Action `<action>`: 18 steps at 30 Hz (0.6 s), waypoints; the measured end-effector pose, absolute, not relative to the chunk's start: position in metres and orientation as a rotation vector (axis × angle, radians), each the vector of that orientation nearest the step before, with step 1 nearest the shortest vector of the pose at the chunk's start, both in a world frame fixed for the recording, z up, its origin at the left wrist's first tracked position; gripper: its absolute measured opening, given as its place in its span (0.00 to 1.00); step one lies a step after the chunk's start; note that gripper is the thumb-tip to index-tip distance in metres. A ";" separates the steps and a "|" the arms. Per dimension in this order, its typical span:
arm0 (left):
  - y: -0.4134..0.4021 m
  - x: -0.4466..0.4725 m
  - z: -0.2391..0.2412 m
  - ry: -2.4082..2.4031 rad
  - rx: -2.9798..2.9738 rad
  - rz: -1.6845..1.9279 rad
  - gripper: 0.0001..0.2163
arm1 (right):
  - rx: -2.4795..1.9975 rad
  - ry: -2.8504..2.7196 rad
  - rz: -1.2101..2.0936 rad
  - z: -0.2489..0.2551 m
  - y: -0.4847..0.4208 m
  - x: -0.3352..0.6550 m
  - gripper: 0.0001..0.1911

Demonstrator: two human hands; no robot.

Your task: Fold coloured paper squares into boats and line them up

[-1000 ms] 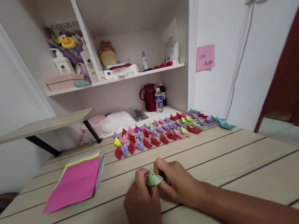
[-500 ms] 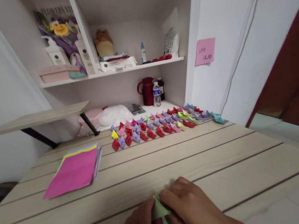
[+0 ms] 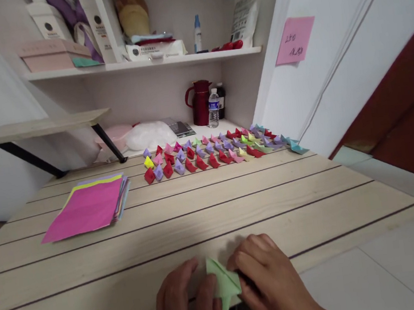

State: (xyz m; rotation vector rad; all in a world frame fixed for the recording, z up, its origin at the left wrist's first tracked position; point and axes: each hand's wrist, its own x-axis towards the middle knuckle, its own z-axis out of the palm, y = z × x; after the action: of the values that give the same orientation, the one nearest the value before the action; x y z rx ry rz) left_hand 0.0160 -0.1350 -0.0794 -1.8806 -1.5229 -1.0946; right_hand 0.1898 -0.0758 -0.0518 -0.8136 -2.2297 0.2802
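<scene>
A light green folded paper (image 3: 223,281) lies between my hands near the table's front edge, creased into a partly folded, angular shape. My right hand (image 3: 269,278) has its fingers curled and pinches the paper's right side. On the other side, my left hand (image 3: 187,300) touches the left edge with thumb and fingers, its index finger lifted a little apart. The undersides of the paper and some fingertips are hidden. Farther back, several rows of small folded paper boats (image 3: 202,162) in red, purple, pink, yellow, green and blue stand on the wooden table (image 3: 154,214).
A stack of coloured paper sheets (image 3: 85,207), magenta on top, lies at the left. Behind it stands a small raised shelf (image 3: 37,126) on black legs. A red jug (image 3: 200,103) and a water bottle (image 3: 214,108) stand in the white cabinet at the back.
The view has tilted down. My hands have moved slightly apart, and more of the green paper's folded face shows between them. My left index finger has lifted from it.
</scene>
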 end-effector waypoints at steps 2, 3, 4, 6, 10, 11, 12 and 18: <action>-0.135 0.018 -0.078 -1.524 -1.871 -1.072 0.09 | -0.797 -2.189 0.279 -0.053 -0.077 0.190 0.08; -0.134 0.019 -0.077 -1.531 -1.861 -1.071 0.09 | -0.792 -2.176 0.282 -0.053 -0.077 0.190 0.08; -0.134 0.019 -0.077 -1.540 -1.854 -1.077 0.10 | -0.787 -2.175 0.290 -0.052 -0.078 0.191 0.08; -0.133 0.020 -0.078 -1.555 -1.869 -1.100 0.11 | -0.781 -2.206 0.310 -0.050 -0.077 0.190 0.07; -0.135 0.017 -0.082 -1.585 -1.910 -1.067 0.10 | -0.800 -2.296 0.326 -0.047 -0.075 0.188 0.07; -0.137 0.016 -0.083 -1.594 -1.906 -1.033 0.10 | -0.802 -2.298 0.314 -0.047 -0.075 0.187 0.07; -0.138 0.014 -0.084 -1.595 -1.901 -0.996 0.10 | -0.797 -2.292 0.294 -0.046 -0.075 0.187 0.07; -0.148 -0.001 -0.087 -1.540 -1.937 -0.792 0.15 | -0.628 -2.254 0.108 -0.043 -0.072 0.186 0.11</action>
State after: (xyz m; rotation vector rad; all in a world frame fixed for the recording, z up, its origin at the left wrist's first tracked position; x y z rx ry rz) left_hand -0.0007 -0.1476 -0.0870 -1.9374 -1.5397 -0.7919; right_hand 0.1864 -0.0723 -0.0427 -0.6276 -2.2540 0.1075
